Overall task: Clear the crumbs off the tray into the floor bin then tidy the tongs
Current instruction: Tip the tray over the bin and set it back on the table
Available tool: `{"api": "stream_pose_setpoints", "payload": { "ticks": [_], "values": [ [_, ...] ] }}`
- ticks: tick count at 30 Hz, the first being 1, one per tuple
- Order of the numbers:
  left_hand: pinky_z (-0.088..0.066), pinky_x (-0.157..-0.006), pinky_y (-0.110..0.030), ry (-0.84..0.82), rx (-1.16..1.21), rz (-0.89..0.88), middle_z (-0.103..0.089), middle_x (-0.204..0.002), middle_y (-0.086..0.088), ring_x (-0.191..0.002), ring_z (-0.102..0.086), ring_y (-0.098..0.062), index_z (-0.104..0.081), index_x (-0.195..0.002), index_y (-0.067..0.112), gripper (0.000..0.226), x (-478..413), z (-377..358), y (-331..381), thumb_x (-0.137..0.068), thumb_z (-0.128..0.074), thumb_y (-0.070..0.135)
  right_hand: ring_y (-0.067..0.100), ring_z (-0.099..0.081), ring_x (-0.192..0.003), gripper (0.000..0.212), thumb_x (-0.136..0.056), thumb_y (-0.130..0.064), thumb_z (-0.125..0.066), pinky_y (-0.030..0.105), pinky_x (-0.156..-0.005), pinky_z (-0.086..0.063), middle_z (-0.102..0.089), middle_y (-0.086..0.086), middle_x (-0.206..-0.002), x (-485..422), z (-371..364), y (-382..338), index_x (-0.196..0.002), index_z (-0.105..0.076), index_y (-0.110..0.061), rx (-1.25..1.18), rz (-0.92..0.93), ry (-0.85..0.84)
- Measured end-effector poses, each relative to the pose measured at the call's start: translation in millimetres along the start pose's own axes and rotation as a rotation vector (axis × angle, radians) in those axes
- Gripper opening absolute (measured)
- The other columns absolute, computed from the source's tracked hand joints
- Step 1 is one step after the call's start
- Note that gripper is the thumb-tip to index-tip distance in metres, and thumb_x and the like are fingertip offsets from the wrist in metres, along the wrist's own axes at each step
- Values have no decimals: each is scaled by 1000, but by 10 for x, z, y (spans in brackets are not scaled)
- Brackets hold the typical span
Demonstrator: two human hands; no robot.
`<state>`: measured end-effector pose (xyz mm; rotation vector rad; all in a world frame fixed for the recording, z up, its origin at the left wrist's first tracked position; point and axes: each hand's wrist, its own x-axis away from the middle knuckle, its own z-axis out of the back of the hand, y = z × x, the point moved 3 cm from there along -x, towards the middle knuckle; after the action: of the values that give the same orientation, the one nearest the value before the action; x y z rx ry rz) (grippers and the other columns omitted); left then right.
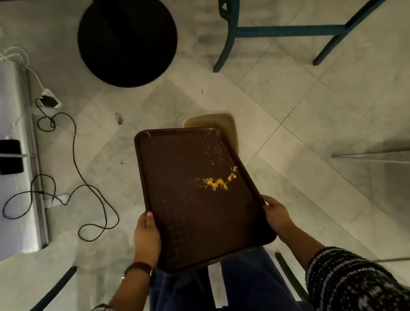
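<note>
While we hold the tray (175, 172), its far end overlaps the bin (223, 123) below. Our left hand (145, 237) and right hand (277, 213) grip its side rims, thumbs on top and the other fingers hidden beneath. Yellow crumbs (217, 183) lie near the right rim.

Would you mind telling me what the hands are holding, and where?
Both hands, left and right, grip the brown tray by its long side edges, near the end closest to the person.
</note>
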<state>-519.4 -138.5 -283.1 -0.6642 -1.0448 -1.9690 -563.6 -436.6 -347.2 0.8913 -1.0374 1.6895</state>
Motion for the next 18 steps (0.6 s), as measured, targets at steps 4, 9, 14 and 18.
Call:
{"api": "stream_pose_setpoints", "payload": {
  "ticks": [4, 9, 14, 18],
  "values": [
    [-37, -101, -39, -4, 7, -7, -51, -134, -20, -121, -48, -36, -44, -134, 4, 40, 77, -203, 197, -101, -30, 21, 31, -54, -118, 39, -92, -4, -40, 39, -105, -41, -56, 13, -132, -225, 205, -109, -126, -58, -10, 69, -29, -1],
    [-31, -106, -36, -36, 84, 24, -40, -145, -11, -130, -40, -31, -32, -143, 19, 43, 144, -350, 394, -100, -30, 17, 32, -55, -116, 38, -93, -4, -38, 39, -102, -45, -57, 15, -130, -329, 363, -184, -124, -59, -8, 175, -38, -56],
    [-31, -110, -37, -35, 171, 70, -40, -146, -10, -131, -40, -29, -35, -143, 20, 43, 153, -443, 558, -100, -32, 17, 32, -57, -112, 41, -92, 0, -34, 38, -98, -47, -58, 16, -128, -374, 422, -134, -124, -59, -9, 139, -76, -62],
    [-32, -110, -37, -15, 201, 67, -39, -147, -9, -132, -41, -28, -34, -143, 23, 44, 170, -439, 647, -100, -33, 16, 32, -55, -115, 43, -94, -2, -32, 40, -102, -44, -57, 15, -130, -318, 406, -169, -127, -57, -11, 177, -62, -53]
  ]
}}
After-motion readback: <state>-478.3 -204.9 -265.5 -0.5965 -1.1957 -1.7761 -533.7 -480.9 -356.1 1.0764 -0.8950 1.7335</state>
